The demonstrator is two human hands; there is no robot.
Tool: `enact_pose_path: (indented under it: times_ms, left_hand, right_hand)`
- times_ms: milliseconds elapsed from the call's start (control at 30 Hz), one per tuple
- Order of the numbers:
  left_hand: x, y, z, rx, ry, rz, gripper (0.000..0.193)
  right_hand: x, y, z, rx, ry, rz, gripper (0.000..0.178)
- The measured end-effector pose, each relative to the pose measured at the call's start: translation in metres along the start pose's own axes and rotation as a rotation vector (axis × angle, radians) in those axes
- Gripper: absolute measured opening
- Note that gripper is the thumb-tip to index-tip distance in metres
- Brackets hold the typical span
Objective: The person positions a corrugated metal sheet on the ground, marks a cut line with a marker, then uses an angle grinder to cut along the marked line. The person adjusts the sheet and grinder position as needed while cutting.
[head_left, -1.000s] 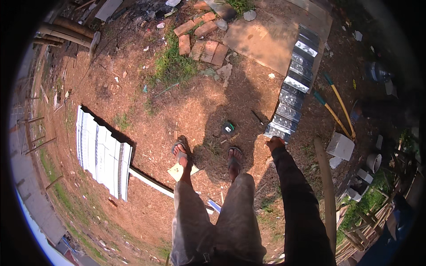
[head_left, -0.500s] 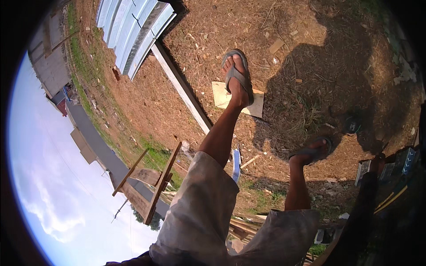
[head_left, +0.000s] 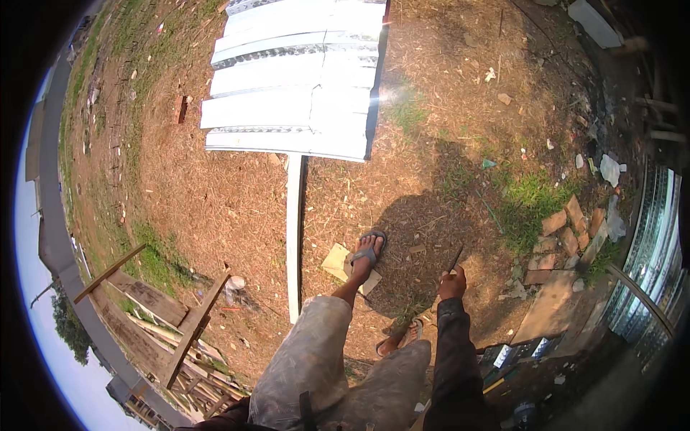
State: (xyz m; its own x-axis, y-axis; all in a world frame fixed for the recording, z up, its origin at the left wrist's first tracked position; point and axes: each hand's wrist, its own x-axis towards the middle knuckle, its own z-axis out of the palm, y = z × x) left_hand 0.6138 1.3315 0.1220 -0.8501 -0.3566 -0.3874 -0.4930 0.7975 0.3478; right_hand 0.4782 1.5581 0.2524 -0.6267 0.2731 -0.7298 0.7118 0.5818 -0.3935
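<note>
In the head view my right hand (head_left: 453, 284) reaches out in a dark sleeve over the shaded ground. Its fingers are closed around a thin dark stick-like thing (head_left: 458, 257) whose tip points away from me; I cannot make out its kind. My left hand is out of view. Near my feet a pale flat board piece (head_left: 335, 261) lies under my left sandal (head_left: 369, 248). To the left of it a long white-looking beam (head_left: 294, 237) runs away from me toward a stack of ribbed metal sheets (head_left: 295, 79).
A rough wooden frame (head_left: 190, 327) with planks stands at the lower left. Broken bricks (head_left: 564, 233) lie in a heap on the right, beside grass and more ribbed metal sheets (head_left: 647, 237). A reddish brick (head_left: 180, 109) lies at the far left.
My view has turned, so the metal sheets, beam and brick heap sit differently. My right hand has come from the dark right edge to near my feet, with a thin thing in it.
</note>
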Motion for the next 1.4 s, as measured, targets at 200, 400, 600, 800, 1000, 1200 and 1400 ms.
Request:
enact_pose_path:
  times_ms: [200, 400, 600, 800, 1000, 1200, 1400]
  left_hand:
    - [0.013, -0.015, -0.112, -0.414, -0.138, -0.408, 0.034]
    - [0.058, -0.055, -0.232, -0.656, -0.153, -0.738, 0.034]
    - [0.145, -0.051, -0.334, -0.928, -0.091, -1.069, 0.035]
    - [0.22, -0.029, -0.419, -1.159, -0.016, -1.17, 0.035]
    - [0.237, -0.04, -0.499, -1.218, 0.002, -1.252, 0.035]
    - [0.237, -0.08, -0.619, -0.61, -0.361, -1.115, 0.035]
    - [0.495, -0.148, -0.762, -1.269, 0.359, -0.87, 0.023]
  right_hand:
    - [0.018, -0.201, 0.041, -0.107, -0.161, -0.412, 0.021]
    - [0.066, -0.341, 0.025, -0.194, -0.136, -0.352, 0.024]
    - [0.179, -0.471, 0.065, -0.364, -0.086, -0.375, 0.025]
    - [0.201, -0.618, 0.06, -0.12, -0.262, -0.307, 0.03]
    - [0.201, -0.709, 0.097, -0.159, -0.282, -0.364, 0.031]
    - [0.192, -0.825, 0.162, 0.056, -0.438, -0.285, 0.023]
    - [0.225, -0.952, 0.276, -0.146, -0.277, -0.526, 0.023]
